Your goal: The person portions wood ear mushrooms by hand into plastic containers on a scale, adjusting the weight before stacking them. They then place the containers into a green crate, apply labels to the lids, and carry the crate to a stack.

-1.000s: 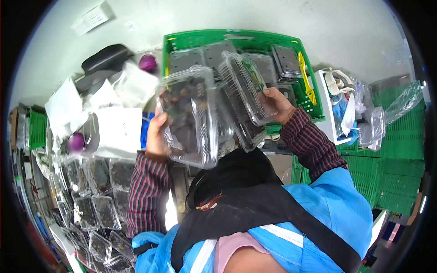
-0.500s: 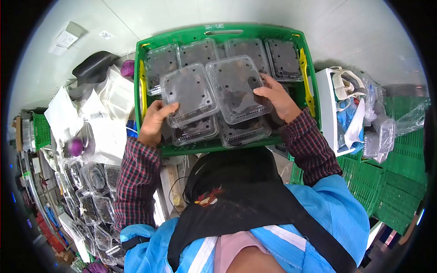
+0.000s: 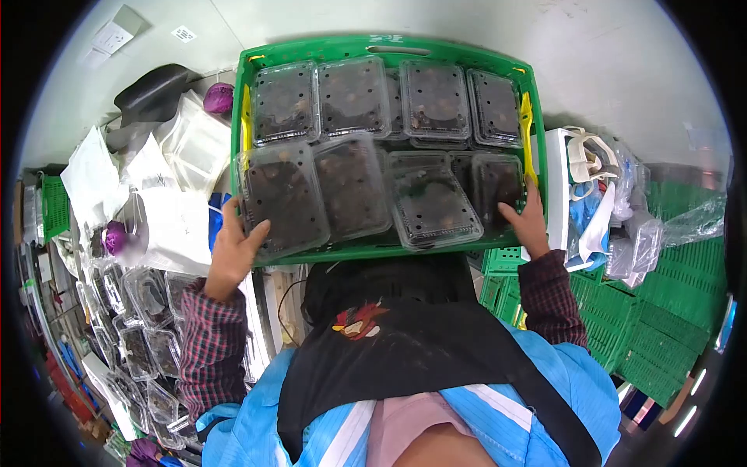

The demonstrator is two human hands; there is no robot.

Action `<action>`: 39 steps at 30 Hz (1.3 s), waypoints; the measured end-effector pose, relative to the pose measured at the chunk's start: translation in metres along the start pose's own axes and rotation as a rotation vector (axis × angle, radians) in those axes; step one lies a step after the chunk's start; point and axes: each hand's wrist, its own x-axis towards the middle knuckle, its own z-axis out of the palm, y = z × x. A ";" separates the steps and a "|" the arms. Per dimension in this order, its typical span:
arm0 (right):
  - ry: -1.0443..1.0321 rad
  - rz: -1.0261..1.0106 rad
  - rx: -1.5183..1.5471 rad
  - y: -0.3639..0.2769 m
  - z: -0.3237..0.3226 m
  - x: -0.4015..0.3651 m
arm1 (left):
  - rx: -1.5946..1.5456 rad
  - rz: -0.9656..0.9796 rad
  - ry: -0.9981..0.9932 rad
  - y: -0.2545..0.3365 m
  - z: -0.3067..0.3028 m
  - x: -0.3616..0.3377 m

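At the near-left corner of the green crate (image 3: 381, 48), the left hand (image 3: 229, 257) grasps a clear box (image 3: 284, 198) of dark fruit, thumb on the lid and fingers hidden beneath. At the near-right corner, the right hand (image 3: 531, 226) lies on the rim, fingers touching the end box (image 3: 498, 183); I cannot tell whether it clasps. Two more boxes lie between these, and a far row (image 3: 354, 93) fills the back edge. White bags (image 3: 179, 226) lie left of the crate.
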 end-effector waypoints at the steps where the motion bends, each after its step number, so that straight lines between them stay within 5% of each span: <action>1: -0.006 -0.149 0.097 -0.020 -0.004 -0.001 | 0.255 0.122 0.061 -0.007 0.003 0.000; 2: -0.009 -0.158 0.098 -0.046 -0.006 0.001 | 0.510 0.245 0.127 -0.009 0.007 0.001; 4: -0.417 -0.222 0.805 -0.079 -0.003 -0.009 | 0.596 0.147 0.102 0.002 0.016 -0.002; 5: -0.426 -0.234 0.810 -0.082 0.001 -0.012 | 0.689 0.146 0.076 -0.001 0.020 0.000; 7: -0.319 -0.626 -0.115 -0.098 0.020 -0.009 | 0.857 0.169 0.030 -0.012 0.025 0.003; 10: -0.310 -0.554 0.013 -0.085 0.039 0.007 | 0.959 0.167 0.127 0.000 0.039 -0.009; 12: -0.354 -0.483 -0.033 -0.100 0.034 0.013 | 0.948 0.330 0.301 -0.006 0.043 -0.009; 14: -0.347 -0.520 -0.133 -0.114 0.029 0.018 | 0.650 0.509 0.363 0.005 0.030 -0.014; 19: -0.305 -0.562 0.090 -0.163 0.033 0.052 | 0.242 0.250 0.596 -0.040 -0.046 -0.012; 24: -0.484 -0.713 0.226 -0.293 0.058 0.075 | 0.205 -0.034 0.636 -0.094 -0.100 -0.035; 28: -0.631 -1.055 0.271 -0.432 0.119 0.074 | -0.002 -0.027 0.516 -0.153 -0.091 -0.046; 33: -0.800 -0.878 0.111 -0.533 0.275 0.070 | -0.148 -0.103 0.458 -0.148 -0.096 -0.047; 37: -1.055 -0.771 0.099 -0.562 0.308 0.055 | -0.442 0.010 0.537 -0.147 -0.112 -0.037; 38: -1.051 -0.775 0.087 -0.563 0.306 0.058 | -0.638 0.032 0.599 -0.144 -0.118 -0.034; 39: -0.809 -0.960 0.169 -0.562 0.299 0.061 | -0.723 0.017 0.607 -0.143 -0.126 -0.032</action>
